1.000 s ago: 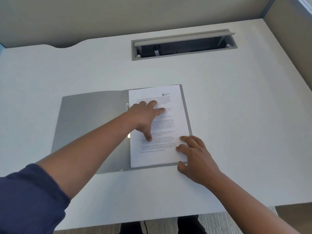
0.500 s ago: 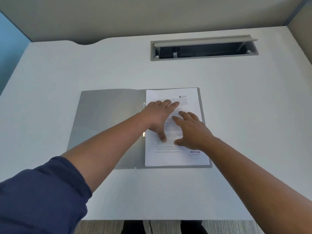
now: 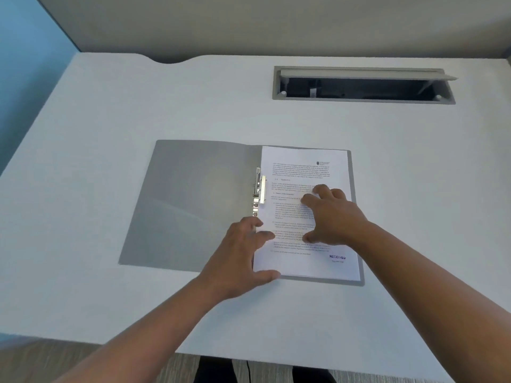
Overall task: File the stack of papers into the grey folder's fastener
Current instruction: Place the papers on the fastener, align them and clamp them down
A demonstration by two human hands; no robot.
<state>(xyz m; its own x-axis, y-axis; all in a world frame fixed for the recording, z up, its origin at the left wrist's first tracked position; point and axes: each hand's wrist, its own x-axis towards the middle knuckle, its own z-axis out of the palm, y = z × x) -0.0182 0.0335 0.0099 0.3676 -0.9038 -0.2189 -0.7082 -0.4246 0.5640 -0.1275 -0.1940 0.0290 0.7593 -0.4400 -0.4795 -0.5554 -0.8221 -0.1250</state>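
Note:
A grey folder lies open on the white desk. A stack of printed papers rests on its right half, stamped "RECEIVED" near the bottom right. The metal fastener sits along the spine at the papers' left edge. My right hand presses flat on the middle of the top sheet, fingers spread. My left hand rests at the stack's lower left corner, thumb along the bottom edge and fingers on the left margin. Neither hand grips anything.
A grey cable slot with its lid raised is set into the desk at the back right. A blue partition stands at the left. The desk's front edge is near my body.
My left hand slid back from the middle of the page to the stack's lower left corner, uncovering the fastener. My right hand moved from the lower right corner onto the page's middle.

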